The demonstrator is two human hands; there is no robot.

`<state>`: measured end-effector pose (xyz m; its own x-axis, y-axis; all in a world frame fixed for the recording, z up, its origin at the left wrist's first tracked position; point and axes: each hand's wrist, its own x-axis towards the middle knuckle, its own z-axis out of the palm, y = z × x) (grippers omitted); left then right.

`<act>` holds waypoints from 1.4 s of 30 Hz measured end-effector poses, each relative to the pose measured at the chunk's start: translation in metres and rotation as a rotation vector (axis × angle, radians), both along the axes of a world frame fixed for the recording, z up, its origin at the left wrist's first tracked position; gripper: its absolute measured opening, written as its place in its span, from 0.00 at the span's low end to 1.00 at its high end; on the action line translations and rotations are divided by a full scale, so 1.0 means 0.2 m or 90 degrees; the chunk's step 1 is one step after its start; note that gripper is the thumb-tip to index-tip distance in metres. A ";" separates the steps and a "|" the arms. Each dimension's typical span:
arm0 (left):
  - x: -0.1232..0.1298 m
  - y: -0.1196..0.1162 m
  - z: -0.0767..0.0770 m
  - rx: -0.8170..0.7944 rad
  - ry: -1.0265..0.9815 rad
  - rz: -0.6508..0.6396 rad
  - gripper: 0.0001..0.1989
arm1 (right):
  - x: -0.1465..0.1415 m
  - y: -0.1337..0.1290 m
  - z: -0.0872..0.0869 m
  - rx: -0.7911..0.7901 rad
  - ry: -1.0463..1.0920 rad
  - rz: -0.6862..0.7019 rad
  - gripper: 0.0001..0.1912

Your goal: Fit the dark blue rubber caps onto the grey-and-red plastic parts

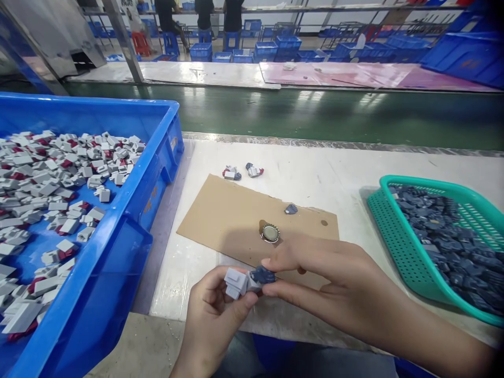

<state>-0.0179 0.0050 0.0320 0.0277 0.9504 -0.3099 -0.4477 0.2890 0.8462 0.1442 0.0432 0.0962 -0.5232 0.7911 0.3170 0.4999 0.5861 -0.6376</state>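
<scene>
My left hand (216,310) holds a light grey plastic part (236,283) between thumb and fingers, over the near edge of the table. Thumb and forefinger of my right hand (315,268) pinch a dark blue-grey piece (262,274), which touches the right end of the grey part. Just beyond the hands, a brown cardboard sheet (212,210) carries a small round metal cap (270,233) and a loose dark piece (291,209). Two small grey, red and dark assemblies (231,173) (254,170) lie behind the cardboard.
On the left stands a large blue crate (157,152) of grey and dark red parts. A green basket (397,252) of dark pieces is at the right. A green conveyor belt (236,113) runs behind the table; people (205,18) are beyond it.
</scene>
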 end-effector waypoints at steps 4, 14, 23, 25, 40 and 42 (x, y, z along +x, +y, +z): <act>0.00 0.00 0.00 0.002 0.014 -0.011 0.08 | 0.01 0.00 -0.01 -0.006 -0.009 -0.005 0.06; 0.00 0.00 0.01 0.008 0.052 -0.030 0.05 | 0.03 0.01 0.02 -0.057 -0.107 0.041 0.04; -0.01 -0.01 -0.01 0.024 0.066 -0.060 0.06 | 0.04 0.05 0.09 -0.150 -0.156 0.093 0.04; -0.01 -0.01 -0.01 0.030 0.069 -0.066 0.06 | 0.04 0.06 0.09 -0.158 -0.171 0.104 0.03; -0.01 0.00 0.00 0.041 0.101 -0.092 0.06 | 0.04 0.04 0.08 -0.216 -0.187 0.072 0.06; -0.01 -0.01 0.00 0.041 0.098 -0.088 0.06 | 0.04 0.04 0.08 -0.212 -0.185 0.068 0.05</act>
